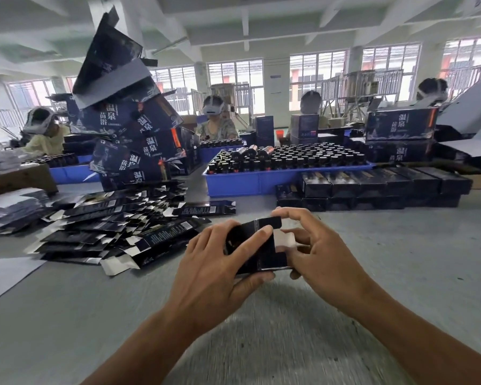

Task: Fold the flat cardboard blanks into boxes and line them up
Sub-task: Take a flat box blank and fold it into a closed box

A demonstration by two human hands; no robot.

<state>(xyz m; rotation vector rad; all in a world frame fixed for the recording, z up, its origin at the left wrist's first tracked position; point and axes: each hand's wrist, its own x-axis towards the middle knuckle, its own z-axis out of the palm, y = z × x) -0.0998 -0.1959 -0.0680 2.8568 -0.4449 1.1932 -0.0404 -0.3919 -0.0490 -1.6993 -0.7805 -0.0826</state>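
A small dark cardboard box [264,248], half folded, hangs above the grey table between both hands. My left hand [217,262] grips its left side, thumb underneath and fingers over the top. My right hand [317,251] holds the right end, fingers curled round the white end flaps. A loose heap of flat dark blanks [114,226] lies on the table to the left. Finished dark boxes [372,187] stand in two stacked rows at the back right.
A blue tray [250,182] full of dark bottles stands behind the hands. A tall pile of large dark printed cartons [134,129] leans at the back left. A white sheet [3,276] lies at the left edge. Several people sit across the table.
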